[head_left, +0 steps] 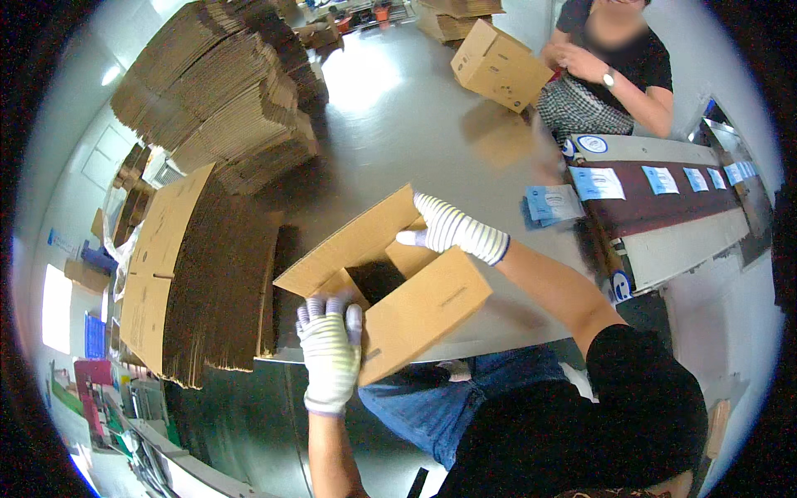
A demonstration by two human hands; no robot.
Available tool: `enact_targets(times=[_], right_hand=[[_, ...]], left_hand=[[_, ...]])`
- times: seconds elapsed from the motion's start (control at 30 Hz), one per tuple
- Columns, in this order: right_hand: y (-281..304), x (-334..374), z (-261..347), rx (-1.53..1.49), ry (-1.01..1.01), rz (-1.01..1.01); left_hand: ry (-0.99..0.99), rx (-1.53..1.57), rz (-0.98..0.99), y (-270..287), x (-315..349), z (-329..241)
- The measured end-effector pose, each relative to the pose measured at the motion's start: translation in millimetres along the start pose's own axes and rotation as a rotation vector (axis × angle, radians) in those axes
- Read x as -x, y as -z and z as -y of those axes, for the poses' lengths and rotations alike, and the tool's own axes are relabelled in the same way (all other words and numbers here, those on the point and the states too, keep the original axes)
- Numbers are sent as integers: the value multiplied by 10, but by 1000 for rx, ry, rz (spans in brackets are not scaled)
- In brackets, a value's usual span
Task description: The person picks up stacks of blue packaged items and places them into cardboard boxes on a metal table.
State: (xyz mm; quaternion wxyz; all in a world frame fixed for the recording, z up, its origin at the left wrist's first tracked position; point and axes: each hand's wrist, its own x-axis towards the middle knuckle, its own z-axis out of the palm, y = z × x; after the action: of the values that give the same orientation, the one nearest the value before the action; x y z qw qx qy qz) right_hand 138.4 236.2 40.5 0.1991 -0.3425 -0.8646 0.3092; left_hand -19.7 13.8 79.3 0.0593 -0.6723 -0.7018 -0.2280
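An open cardboard box (427,315) stands at the table's near edge, its top facing me and its long flaps spread apart. Gripping its far right corner, my right hand (457,231) has the thumb on the inner side and the fingers behind the flap. My left hand (330,357) holds the box's left end, fingers over the short side and thumb close to the near flap. Both hands wear white striped gloves. Dark shadow fills the part of the inside that shows, so I cannot tell what it contains.
Flattened cartons (158,266) stand in a thick row at left, with taller carton stacks (224,100) beyond. At right, a conveyor (681,236) carries blue-and-white packets (662,180); more packets (552,205) lie beside it. A closed box (501,66) sits near a seated person (610,79).
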Motion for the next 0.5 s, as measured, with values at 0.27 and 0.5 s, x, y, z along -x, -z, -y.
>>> enact_targets(times=[0.27, 0.5], right_hand=[[74, 244, 46, -324, -25, 169], [-110, 548, -86, -708, 57, -41]], left_hand=[[-309, -86, 83, -174, -24, -296], [-82, 34, -76, 54, 228, -194]])
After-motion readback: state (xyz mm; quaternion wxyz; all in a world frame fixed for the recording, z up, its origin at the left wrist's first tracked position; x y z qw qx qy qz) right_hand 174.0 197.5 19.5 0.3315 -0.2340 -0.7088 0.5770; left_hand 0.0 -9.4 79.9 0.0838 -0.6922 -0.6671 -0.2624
